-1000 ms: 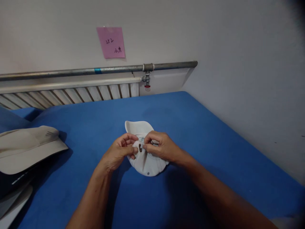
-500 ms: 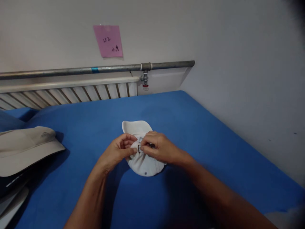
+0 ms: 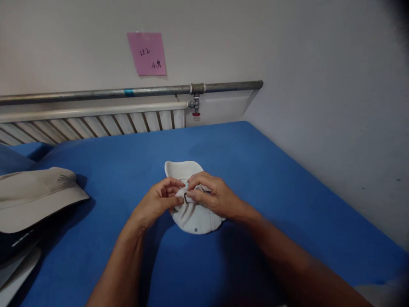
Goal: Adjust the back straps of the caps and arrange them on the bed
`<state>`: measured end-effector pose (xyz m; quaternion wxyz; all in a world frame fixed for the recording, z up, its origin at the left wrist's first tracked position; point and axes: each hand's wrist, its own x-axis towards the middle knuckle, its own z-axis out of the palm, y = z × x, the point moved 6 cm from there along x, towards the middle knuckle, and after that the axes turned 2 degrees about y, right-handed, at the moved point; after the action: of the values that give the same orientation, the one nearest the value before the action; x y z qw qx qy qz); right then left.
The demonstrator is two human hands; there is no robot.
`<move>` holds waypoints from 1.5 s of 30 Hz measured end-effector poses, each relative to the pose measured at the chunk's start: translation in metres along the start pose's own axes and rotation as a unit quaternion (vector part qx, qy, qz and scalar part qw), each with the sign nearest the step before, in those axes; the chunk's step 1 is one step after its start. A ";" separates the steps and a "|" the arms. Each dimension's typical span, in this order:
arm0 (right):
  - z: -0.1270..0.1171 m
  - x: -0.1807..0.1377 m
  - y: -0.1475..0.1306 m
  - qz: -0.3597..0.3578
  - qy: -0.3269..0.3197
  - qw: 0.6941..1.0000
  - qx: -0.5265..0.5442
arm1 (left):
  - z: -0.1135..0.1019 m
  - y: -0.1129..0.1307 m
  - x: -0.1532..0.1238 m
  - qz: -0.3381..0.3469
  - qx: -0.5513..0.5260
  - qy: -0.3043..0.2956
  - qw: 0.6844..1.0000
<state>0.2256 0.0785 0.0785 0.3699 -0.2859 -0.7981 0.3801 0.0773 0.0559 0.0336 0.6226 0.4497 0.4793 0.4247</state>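
A white baseball cap [image 3: 198,220] lies on the blue-covered surface in front of me, its brim pointing away and its back strap nearest my fingers. A small dark-rimmed metal buckle [image 3: 185,198] shows on the strap. My left hand [image 3: 159,197] grips the cap's edge beside the buckle, thumb next to the metal. From the right, my right hand [image 3: 213,194] reaches over the cap with thumb and forefinger at the strap by the buckle. Its fingertips cover part of the strap, and its other fingers are partly hidden.
Stacked caps [image 3: 41,192], a beige one on top, lie at the left on the blue cover [image 3: 128,162]. Behind are a white radiator [image 3: 118,123], a metal pipe [image 3: 153,91] and a red-handled valve [image 3: 196,114]. A pink note [image 3: 147,54] hangs above; a wall borders the right side.
My right thumb and forefinger have spread a little and shifted at the strap, showing more of the buckle. My left hand keeps its hold on the cap.
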 end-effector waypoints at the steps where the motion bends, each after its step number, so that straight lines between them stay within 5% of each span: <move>1: -0.004 0.000 0.002 0.024 -0.003 1.000 0.014 | 0.000 0.001 0.000 0.004 -0.003 -0.003 1.000; 7: -0.010 -0.004 0.019 0.162 -0.094 0.980 0.062 | -0.005 -0.002 0.001 0.009 -0.003 -0.017 1.000; 13: 0.001 -0.005 0.025 0.167 -0.144 0.971 0.089 | -0.004 -0.002 0.001 0.013 -0.011 -0.032 0.999; 26: 0.004 -0.003 0.020 0.140 -0.079 0.987 0.020 | 0.000 0.004 -0.004 0.012 0.018 -0.045 0.999; 37: 0.003 -0.002 0.018 0.101 -0.041 0.994 -0.017 | -0.006 0.010 -0.007 0.070 0.165 -0.019 0.984; 45: 0.001 -0.001 0.015 0.100 -0.030 0.994 -0.042 | -0.003 0.014 -0.010 0.082 0.196 -0.062 0.975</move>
<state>0.2280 0.0850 0.0655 0.2935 -0.3679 -0.7914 0.3901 0.0714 0.0500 0.0484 0.5136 0.6266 0.4752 0.3432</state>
